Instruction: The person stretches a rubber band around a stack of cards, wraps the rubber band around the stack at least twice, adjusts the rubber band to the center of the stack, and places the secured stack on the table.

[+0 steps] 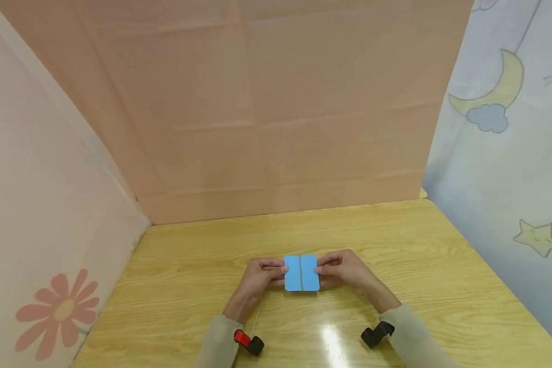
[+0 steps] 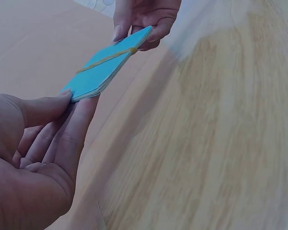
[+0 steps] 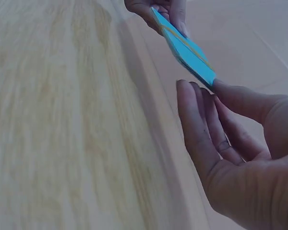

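Observation:
A small stack of light blue cards (image 1: 292, 273) with rounded corners is held up above the table. A tan rubber band (image 1: 301, 273) runs round its middle. My left hand (image 1: 256, 280) pinches the left edge, thumb on the top face and fingers beneath, as the left wrist view shows. At the opposite edge my right hand (image 1: 349, 270) pinches the stack between thumb and fingers. Several thin layers show along the side of the cards (image 2: 103, 69) in the left wrist view. The underside of the stack is hidden.
The wood-grain table (image 1: 188, 266) spreads beneath both hands. A peach cloth (image 1: 267, 112) hangs along its far edge. Printed curtains (image 1: 497, 168) stand at the right and left sides. Small dark devices (image 1: 256, 346) sit at both wrists.

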`<state>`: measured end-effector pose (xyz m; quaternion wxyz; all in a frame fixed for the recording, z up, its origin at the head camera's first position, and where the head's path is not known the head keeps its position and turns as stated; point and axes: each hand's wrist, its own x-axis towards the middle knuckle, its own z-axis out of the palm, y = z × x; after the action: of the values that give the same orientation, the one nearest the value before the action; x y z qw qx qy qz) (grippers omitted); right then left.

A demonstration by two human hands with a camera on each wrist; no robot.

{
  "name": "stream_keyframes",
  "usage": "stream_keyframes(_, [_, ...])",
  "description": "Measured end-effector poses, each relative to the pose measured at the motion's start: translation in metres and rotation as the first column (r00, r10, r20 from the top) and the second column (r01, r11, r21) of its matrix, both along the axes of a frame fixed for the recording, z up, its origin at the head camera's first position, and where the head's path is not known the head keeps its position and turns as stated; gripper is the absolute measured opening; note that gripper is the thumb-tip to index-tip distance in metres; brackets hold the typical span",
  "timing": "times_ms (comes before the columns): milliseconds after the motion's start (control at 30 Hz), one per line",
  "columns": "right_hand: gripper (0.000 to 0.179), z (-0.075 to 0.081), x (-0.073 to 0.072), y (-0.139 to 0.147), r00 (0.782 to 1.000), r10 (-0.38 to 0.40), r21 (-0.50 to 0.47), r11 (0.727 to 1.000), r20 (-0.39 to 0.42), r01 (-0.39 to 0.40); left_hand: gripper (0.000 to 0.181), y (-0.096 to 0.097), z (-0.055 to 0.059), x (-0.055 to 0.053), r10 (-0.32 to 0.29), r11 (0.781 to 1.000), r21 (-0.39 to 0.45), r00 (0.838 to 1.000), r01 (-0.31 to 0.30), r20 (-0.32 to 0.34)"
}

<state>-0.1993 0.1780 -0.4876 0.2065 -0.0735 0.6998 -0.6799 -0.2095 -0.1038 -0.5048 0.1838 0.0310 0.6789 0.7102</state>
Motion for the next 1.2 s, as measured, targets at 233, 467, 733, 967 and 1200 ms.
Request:
stream_keyframes(233, [0.035,-0.003,-0.004,-0.004,0.997,-0.072,0.043,0.996,0.003,0.072,0.030,0.002,0.000,-0.001,0.004,1.000,-0.003,1.000,-0.004,-0.004])
stream_keyframes(467, [0.034,-0.003,-0.012,-0.004,0.996,-0.086,0.051,0.995,0.003,0.086,0.031,0.004,-0.003,-0.008,0.022,1.000,-0.019,1.000,-0.022,0.008])
stream_keyframes(733, [0.031,-0.002,-0.026,-0.008,0.995,-0.096,0.098,0.991,0.003,0.095,0.030,0.004,-0.006,-0.021,0.049,0.998,-0.045,0.998,-0.048,0.029])
stream_keyframes(967, [0.029,0.002,-0.043,-0.010,0.996,-0.090,0.102,0.991,0.004,0.089,0.027,0.005,-0.002,-0.036,0.058,0.996,-0.075,0.998,-0.057,0.008])
stream_keyframes(1200, [0.025,0.001,-0.054,-0.011,0.994,-0.107,0.151,0.983,0.005,0.105,0.025,0.009,0.002,-0.041,0.084,0.986,-0.139,0.996,-0.089,-0.038])
